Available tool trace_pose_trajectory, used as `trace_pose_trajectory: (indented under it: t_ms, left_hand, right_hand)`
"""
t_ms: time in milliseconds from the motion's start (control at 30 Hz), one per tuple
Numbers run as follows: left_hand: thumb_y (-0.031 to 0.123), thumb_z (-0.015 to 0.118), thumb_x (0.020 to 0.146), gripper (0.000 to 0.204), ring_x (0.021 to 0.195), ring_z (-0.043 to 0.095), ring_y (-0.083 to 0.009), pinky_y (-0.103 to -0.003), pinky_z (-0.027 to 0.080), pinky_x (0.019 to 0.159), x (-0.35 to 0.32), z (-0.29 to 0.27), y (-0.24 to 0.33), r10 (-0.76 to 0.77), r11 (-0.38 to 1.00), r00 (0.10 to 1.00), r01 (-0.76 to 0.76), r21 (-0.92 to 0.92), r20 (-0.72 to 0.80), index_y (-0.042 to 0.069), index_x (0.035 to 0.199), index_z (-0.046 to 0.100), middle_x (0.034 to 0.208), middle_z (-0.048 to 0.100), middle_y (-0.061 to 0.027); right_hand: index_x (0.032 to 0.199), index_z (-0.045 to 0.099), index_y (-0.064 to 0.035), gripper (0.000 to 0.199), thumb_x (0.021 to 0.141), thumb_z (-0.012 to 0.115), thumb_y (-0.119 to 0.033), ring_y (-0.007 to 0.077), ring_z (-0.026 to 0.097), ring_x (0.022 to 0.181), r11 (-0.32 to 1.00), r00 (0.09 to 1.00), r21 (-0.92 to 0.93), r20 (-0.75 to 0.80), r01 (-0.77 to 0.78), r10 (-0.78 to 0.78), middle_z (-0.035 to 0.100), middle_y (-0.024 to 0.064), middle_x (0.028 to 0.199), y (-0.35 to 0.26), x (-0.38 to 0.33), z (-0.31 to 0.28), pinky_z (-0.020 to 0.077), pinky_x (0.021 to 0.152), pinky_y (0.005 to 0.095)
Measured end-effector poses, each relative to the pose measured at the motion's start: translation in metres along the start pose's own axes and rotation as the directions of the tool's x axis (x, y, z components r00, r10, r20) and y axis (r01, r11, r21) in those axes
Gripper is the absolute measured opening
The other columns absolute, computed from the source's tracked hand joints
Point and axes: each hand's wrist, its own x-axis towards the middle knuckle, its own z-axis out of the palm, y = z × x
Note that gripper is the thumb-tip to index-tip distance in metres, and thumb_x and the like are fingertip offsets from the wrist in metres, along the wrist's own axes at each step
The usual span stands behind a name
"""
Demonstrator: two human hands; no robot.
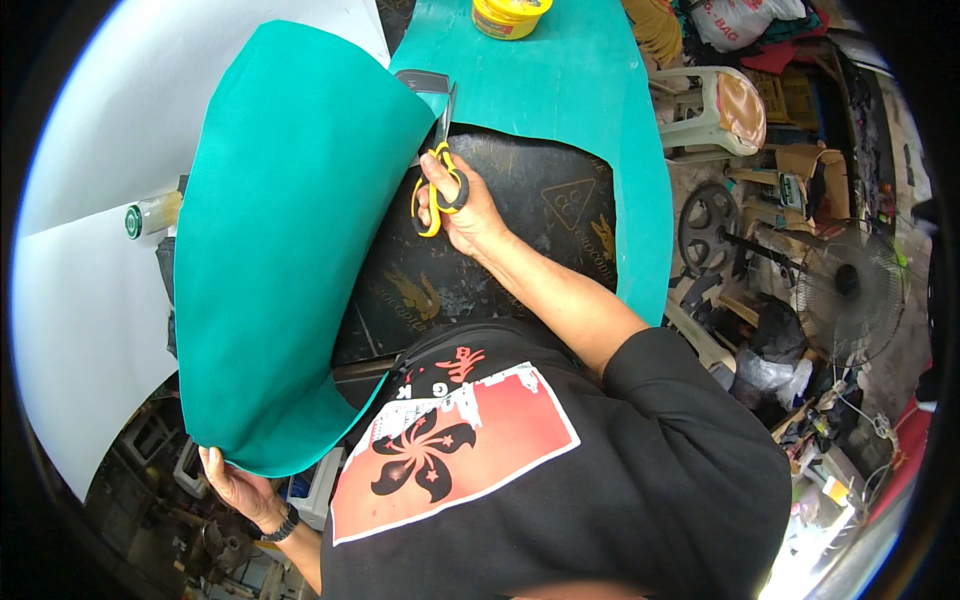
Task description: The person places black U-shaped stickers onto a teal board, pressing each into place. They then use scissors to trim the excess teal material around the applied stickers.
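Observation:
A large teal sheet (pixel 290 210) curves up from the dark table on my left side. My left hand (pixel 240 488), with a black watch on its wrist, pinches this sheet's lower left edge. In my right hand (pixel 468 207) is a pair of scissors (pixel 445 130) with yellow and black handles, my fingers through the loops. Their blades point away from me, at the sheet's far right edge. Beyond them lies another stretch of teal material (pixel 570 90), running down the table's right side. A dark flat piece (pixel 423 82) shows beside the blade tips.
A yellow tub (pixel 508 18) stands on the far teal material. Dark table covering (pixel 500 190) shows between the teal parts. White sheeting (pixel 90 290) and a green-ended cylinder (pixel 150 217) are at left. On the right are a plastic chair (pixel 715 110) and a standing fan (pixel 848 282).

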Motion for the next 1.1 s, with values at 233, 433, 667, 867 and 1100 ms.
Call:
trace_pose_trajectory:
  t_ms: [233,433,667,867,1100]
  left_hand:
    - [0.01,0.055,0.095,0.033,0.107,0.064,-0.0217,-0.038,0.049,0.097,-0.006,0.0,-0.002,-0.009,1.0,1.0,0.009,-0.021,-0.006,-0.004,0.124,0.058,0.118,0.066,-0.0118]
    - [0.011,0.058,0.091,0.029,0.102,0.065,-0.0211,-0.036,0.051,0.094,-0.026,0.004,-0.003,-0.004,1.0,1.0,0.004,0.019,-0.026,-0.002,0.117,0.062,0.111,0.068,-0.0112]
    - [0.017,0.068,0.085,0.016,0.082,0.062,-0.0183,-0.036,0.047,0.085,-0.059,-0.006,-0.019,0.02,0.975,0.991,-0.049,0.216,0.135,0.001,0.085,0.066,0.085,0.064,-0.0072]
    - [0.025,0.073,0.08,0.022,0.089,0.072,-0.0291,-0.047,0.043,0.104,-0.078,0.02,-0.019,-0.164,0.913,0.932,0.019,0.408,0.323,0.003,0.076,0.071,0.083,0.074,-0.0142]
    - [0.038,0.083,0.071,0.052,0.103,0.07,-0.0272,-0.041,0.046,0.099,-0.034,0.082,-0.014,-0.477,0.826,0.709,0.159,0.541,0.52,-0.002,0.101,0.073,0.1,0.074,-0.0144]
  right_hand:
    - [0.106,0.053,-0.0092,0.042,0.089,0.076,-0.04,0.0142,0.056,0.058,0.981,0.987,-0.131,0.056,-0.142,0.15,0.056,0.0044,0.07,-0.026,0.02,-0.019,0.0471,0.047,0.0283]
    - [0.108,0.055,-0.0088,0.042,0.089,0.076,-0.04,0.0126,0.054,0.056,0.964,0.976,-0.176,0.05,-0.2,0.212,0.055,0.0031,0.07,-0.04,0.017,-0.019,0.0425,0.044,0.0249]
    - [0.11,0.062,-0.0041,0.051,0.092,0.069,-0.051,0.02,0.057,0.055,0.838,0.843,-0.372,0.21,-0.399,0.495,0.061,0.0109,0.07,-0.126,0.042,-0.042,0.0466,0.052,0.0308]
    - [0.118,0.061,-0.0038,0.045,0.091,0.072,-0.038,0.0131,0.053,0.048,0.378,0.734,-0.89,0.076,-0.255,0.675,0.057,0.0054,0.061,-0.191,0.112,-0.046,0.0425,0.044,0.0273]
    - [0.127,0.057,0.0014,0.049,0.091,0.072,-0.028,0.0083,0.045,0.044,0.332,0.598,-0.923,0.156,-0.196,0.786,0.052,0.0011,0.06,-0.206,0.154,-0.053,0.0348,0.038,0.0232]
